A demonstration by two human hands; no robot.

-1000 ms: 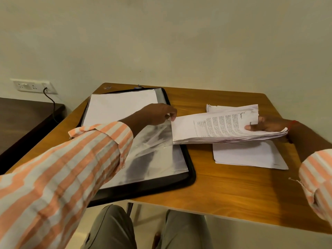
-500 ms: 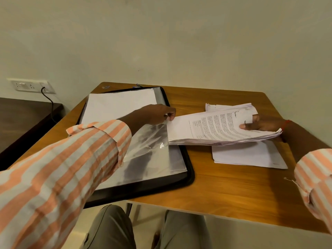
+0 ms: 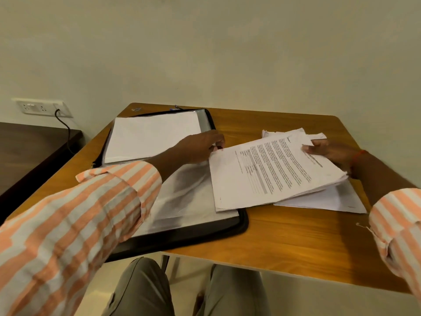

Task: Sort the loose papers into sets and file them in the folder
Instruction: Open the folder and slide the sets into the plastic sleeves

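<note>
A black folder lies open on the left of the wooden table, with white sheets in its far half and a clear plastic sleeve on its near half. My left hand pinches the left edge of a printed paper stack. My right hand grips that stack's right end, thumb on top. The stack's left part overlaps the folder's right edge. Under the stack, more loose white papers lie flat on the table.
A wall socket with a black cable sits at the left, above a dark side surface. The table's near edge is just above my knees. A small object lies behind the folder.
The printed stack has tilted and dropped lower, its left end now overlapping the folder's right edge. Both hands kept their hold on it.
</note>
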